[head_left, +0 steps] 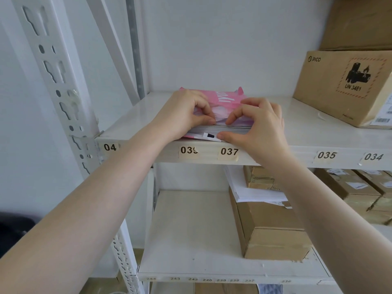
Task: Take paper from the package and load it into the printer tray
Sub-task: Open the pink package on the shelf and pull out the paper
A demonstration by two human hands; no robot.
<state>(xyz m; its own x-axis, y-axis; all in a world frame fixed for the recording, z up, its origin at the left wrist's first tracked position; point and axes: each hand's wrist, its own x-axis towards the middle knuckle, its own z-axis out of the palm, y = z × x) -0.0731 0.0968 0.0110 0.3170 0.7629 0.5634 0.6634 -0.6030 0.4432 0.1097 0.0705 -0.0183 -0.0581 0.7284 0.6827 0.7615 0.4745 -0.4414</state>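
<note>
A pink paper package (pixel 222 100) lies flat on the white upper shelf (pixel 131 122), its near end torn open so the white edges of the paper stack (pixel 224 130) show. My left hand (pixel 180 115) pinches the pink wrapper at the open end, thumb and fingers pressed on its top. My right hand (pixel 258 126) grips the same end, fingers on the wrapper and thumb under the sheets at the shelf's front edge. No printer or tray is in view.
A brown PICO cardboard box (pixel 343 88) stands on the same shelf to the right. The shelf below (pixel 191 230) holds a long cardboard box (pixel 273 232) with white sheets (pixel 250 187) on it and several smaller boxes (pixel 364 192). A perforated white upright (pixel 61 85) rises at left.
</note>
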